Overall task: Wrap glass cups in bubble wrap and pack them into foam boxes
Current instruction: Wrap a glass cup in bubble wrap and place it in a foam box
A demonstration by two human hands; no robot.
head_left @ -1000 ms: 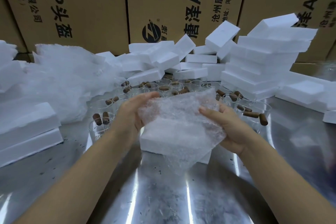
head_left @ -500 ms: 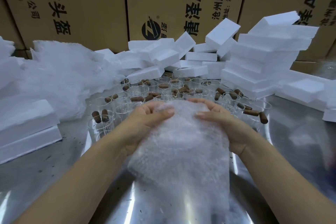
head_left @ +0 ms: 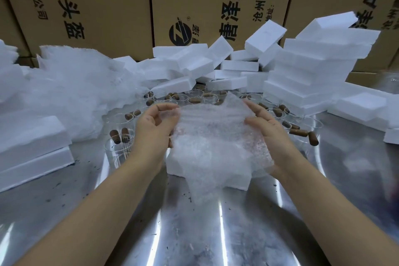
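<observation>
Observed one sheet of bubble wrap point(head_left: 213, 142) held up between both hands above a white foam box point(head_left: 237, 181) on the steel counter point(head_left: 216, 233). Found the left hand point(head_left: 154, 129) curled round the sheet's left edge, the right hand point(head_left: 269, 134) gripping the right edge, thumb on top. Could not tell whether a cup lay inside the wrap. Recorded glass cups point(head_left: 121, 151) with brown stoppers point(head_left: 117, 136) just behind the hands, stacked foam boxes point(head_left: 319, 67) at right and rear, a loose wrap pile point(head_left: 71, 93) at left, cardboard cartons point(head_left: 103, 6) behind
</observation>
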